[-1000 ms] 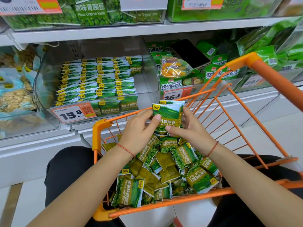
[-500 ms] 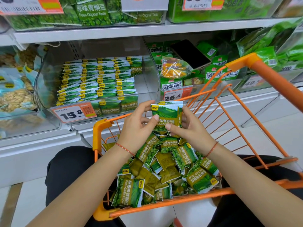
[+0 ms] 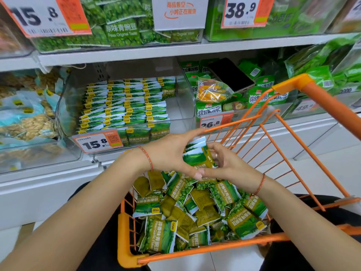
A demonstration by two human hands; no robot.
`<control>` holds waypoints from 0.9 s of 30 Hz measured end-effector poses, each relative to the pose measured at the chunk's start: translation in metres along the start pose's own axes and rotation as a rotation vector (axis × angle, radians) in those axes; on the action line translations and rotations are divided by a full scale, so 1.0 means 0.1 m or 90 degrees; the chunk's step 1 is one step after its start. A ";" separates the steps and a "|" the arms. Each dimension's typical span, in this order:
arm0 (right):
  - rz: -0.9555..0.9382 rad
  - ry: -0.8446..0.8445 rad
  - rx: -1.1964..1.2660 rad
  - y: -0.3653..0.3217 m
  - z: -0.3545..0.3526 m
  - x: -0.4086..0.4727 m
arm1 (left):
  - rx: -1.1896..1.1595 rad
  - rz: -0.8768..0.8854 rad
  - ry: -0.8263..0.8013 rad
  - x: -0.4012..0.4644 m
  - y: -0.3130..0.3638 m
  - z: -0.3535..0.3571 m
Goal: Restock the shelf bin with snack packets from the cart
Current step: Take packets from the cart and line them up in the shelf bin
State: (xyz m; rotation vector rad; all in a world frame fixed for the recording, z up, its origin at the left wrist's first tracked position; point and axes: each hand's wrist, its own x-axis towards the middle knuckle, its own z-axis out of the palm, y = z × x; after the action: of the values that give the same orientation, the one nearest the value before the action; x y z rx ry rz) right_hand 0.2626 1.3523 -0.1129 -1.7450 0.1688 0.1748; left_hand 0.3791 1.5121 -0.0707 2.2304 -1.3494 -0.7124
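Hands are seen above the far end of the orange cart [image 3: 289,86], 2 of them, both on 1 small stack of packets [image 3: 197,156]. The stack is gripped by the left hand [image 3: 172,153], with the thumb under it and the fingers stretched over its far side. The right hand [image 3: 226,165] is curled against the right end of the same stack and pinches it. How many packets are in the stack cannot be told exactly; at least 3 white top edges are visible. The stack is held over the loose packets [image 3: 195,208] in the cart basket, more than 20 of them, lying in disorder. The shelf bin [image 3: 181,110] is beyond the far rim of the cart, to the left of the hands. In it 4 columns of packets [image 3: 125,106] are standing, and its right side is bare. 1 price tag [image 3: 97,142] with 15.8 is fixed at its front edge.
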 end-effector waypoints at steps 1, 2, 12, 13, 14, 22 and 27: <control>-0.010 0.002 -0.024 -0.04 0.00 0.02 | 0.002 -0.001 0.011 -0.01 -0.01 -0.03; -0.022 0.011 -0.046 -0.11 -0.01 0.04 | -0.010 0.002 0.022 -0.03 -0.02 -0.06; -0.082 0.062 -0.072 -0.62 0.00 0.46 | -0.129 -0.017 0.117 -0.07 -0.24 -0.47; -0.090 0.065 -0.081 -0.67 0.00 0.51 | -0.132 -0.025 0.122 -0.04 -0.26 -0.50; -0.101 0.063 -0.097 -0.70 -0.01 0.57 | -0.142 -0.034 0.126 -0.01 -0.28 -0.54; -0.298 0.309 -0.466 -0.67 -0.31 1.04 | -0.206 -0.145 0.214 0.33 -0.73 -0.91; -0.350 0.414 -0.808 -0.46 -0.41 1.51 | -0.157 -0.189 0.359 0.89 -1.03 -1.08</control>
State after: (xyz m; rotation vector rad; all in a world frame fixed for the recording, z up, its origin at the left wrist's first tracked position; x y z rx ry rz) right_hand 0.4209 1.3182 -0.0936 -2.9769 0.0216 -0.8872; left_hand 0.5511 1.4873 -0.0669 2.2137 -0.6338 -0.2788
